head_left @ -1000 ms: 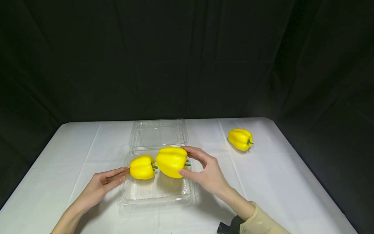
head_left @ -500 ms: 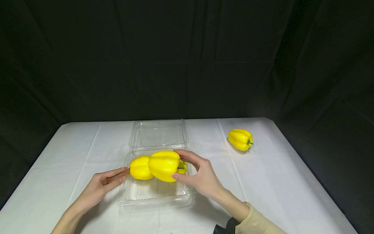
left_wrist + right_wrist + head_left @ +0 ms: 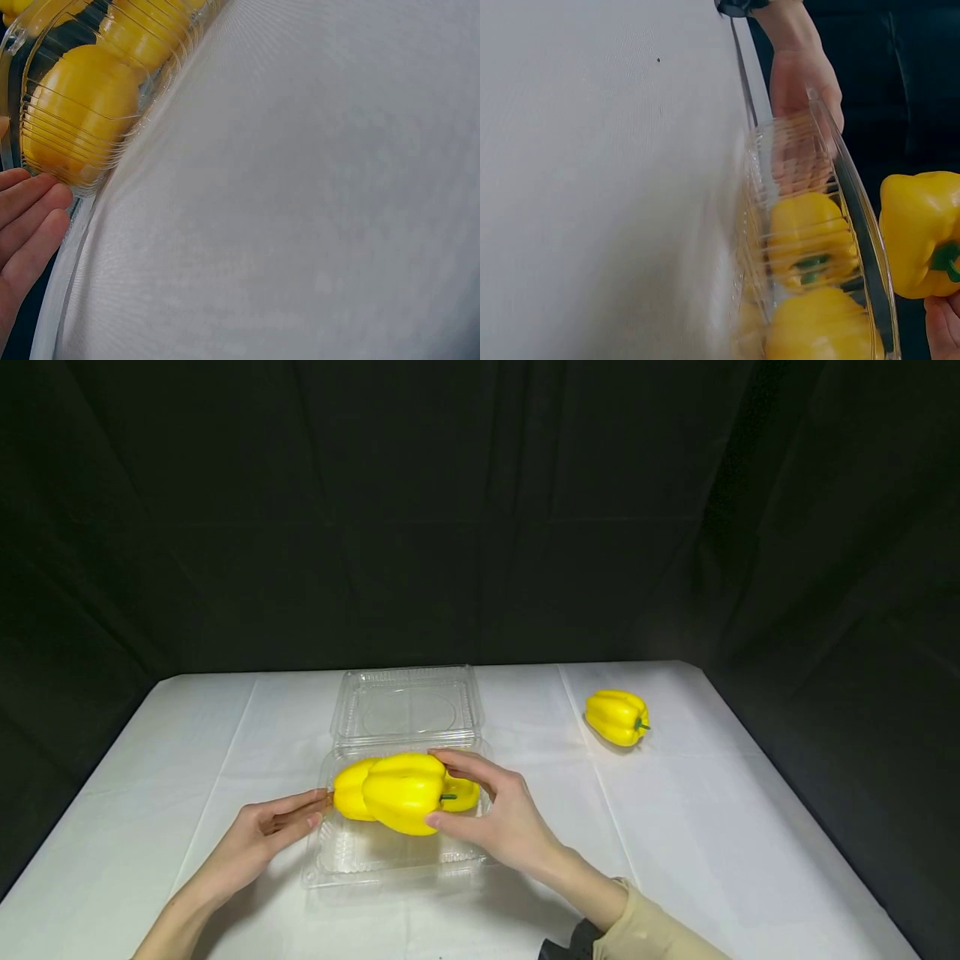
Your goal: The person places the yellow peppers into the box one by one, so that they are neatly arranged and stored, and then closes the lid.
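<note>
A clear plastic clamshell container [image 3: 382, 860] lies open, its lid [image 3: 408, 706] folded back flat behind the base. Inside the base are two yellow bell peppers, one on the left [image 3: 351, 789] and another on the right [image 3: 465, 795], seen through the ribbed wall in both wrist views. My right hand [image 3: 506, 814] grips a third yellow bell pepper [image 3: 405, 793] between thumb and fingers, its green stem facing right. It is held over the base and partly covers both peppers below. My left hand [image 3: 258, 835] has its extended fingers [image 3: 34, 217] against the container's left wall.
Another yellow bell pepper [image 3: 617, 718] lies at the back right of the white-covered table [image 3: 712, 843]. Black cloth [image 3: 480, 527] hangs behind the table and along its sides.
My right hand has carried its bell pepper leftward and slightly toward me, uncovering the right-hand pepper in the base and overlapping the left one. The left hand stays put.
</note>
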`<control>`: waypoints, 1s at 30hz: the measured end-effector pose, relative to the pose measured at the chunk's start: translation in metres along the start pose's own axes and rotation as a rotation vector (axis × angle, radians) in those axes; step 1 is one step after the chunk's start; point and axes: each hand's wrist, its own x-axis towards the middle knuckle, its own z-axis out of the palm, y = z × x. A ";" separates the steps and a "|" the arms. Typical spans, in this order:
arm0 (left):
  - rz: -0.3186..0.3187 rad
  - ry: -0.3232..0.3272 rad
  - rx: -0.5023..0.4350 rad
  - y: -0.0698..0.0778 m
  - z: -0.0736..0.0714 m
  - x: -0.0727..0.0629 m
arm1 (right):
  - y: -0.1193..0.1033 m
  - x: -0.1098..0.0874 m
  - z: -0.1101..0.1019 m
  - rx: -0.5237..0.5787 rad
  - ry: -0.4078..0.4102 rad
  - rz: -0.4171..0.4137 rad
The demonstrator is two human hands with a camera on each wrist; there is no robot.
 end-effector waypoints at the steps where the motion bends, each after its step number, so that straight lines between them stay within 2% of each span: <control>1: 0.000 -0.001 -0.002 0.000 0.000 0.000 | 0.000 0.000 0.001 -0.003 -0.003 -0.002; 13: -0.006 -0.001 -0.013 0.000 0.000 0.001 | 0.000 0.002 0.011 -0.004 -0.018 -0.023; 30: 0.006 0.003 -0.003 -0.001 -0.001 0.001 | 0.002 0.001 0.018 0.018 -0.035 0.028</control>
